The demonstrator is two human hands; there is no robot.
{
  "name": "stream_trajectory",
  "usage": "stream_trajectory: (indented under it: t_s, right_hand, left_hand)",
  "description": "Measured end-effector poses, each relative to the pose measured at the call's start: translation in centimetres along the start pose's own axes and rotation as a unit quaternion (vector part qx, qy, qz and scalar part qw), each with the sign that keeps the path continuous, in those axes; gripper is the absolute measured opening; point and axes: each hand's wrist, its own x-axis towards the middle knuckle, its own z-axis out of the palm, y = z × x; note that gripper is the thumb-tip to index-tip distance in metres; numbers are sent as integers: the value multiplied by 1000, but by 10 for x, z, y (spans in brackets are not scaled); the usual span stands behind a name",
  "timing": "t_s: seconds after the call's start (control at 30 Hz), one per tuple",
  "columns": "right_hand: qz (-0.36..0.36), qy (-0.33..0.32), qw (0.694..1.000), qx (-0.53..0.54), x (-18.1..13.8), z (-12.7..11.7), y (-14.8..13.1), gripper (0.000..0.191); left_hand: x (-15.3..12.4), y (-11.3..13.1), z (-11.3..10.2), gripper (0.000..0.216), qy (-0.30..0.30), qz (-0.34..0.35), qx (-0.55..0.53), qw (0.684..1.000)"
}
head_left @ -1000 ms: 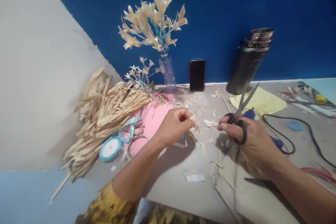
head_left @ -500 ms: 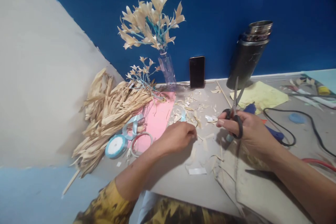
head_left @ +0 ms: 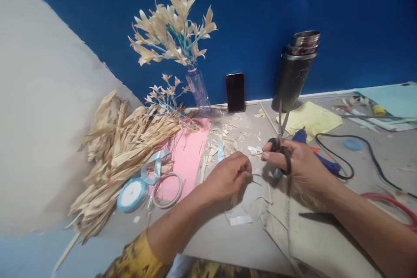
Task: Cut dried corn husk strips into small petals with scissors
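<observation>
My right hand [head_left: 306,163] has its fingers through the black handles of a pair of scissors [head_left: 280,132], whose slightly parted blades point up and away. Left of it, my left hand [head_left: 230,176] is closed in a pinch low over the table. A thin pale bit shows by its fingertips, but I cannot make out what they hold. Cut scraps of dry husk [head_left: 228,132] lie just beyond that hand. A small white strip [head_left: 241,220] rests on the table in front of me.
Dried corn husks [head_left: 120,156], a blue ribbon spool [head_left: 132,194] and a tape roll [head_left: 167,190] lie left. Husk flowers [head_left: 174,30] stand in a clear bottle [head_left: 198,89]. A phone [head_left: 235,92], a dark flask [head_left: 295,71] and a blue glue gun [head_left: 327,163] are also around.
My left hand has moved a little right, closer to the scissors, and its fingers have turned into fuller view. The scissors stay in my right hand. The whole view has shifted slightly.
</observation>
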Motion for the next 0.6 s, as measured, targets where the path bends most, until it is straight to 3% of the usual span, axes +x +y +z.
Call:
stream_trajectory:
  t_s: [0.13,0.2,0.27,0.43,0.6]
  right_hand:
    - [42,-42,998,38,-6,4,-3,40]
    - [68,-84,993,51,-9,7,-4,43]
    - [67,-101,992,42,-11,11,-2,40]
    - [-23,-72,996,-48,-11,15,6,24]
    - [-33,-75,991,-108,-10,17,8,20]
  left_hand:
    - [0,3,0,7,54,-74,-236,968]
    - [0,3,1,11,64,-93,-298,948]
    - [-1,4,2,12,65,-98,-314,942]
    - [-4,8,9,23,49,-106,-362,925]
    - [-4,12,14,20,61,-127,-355,924]
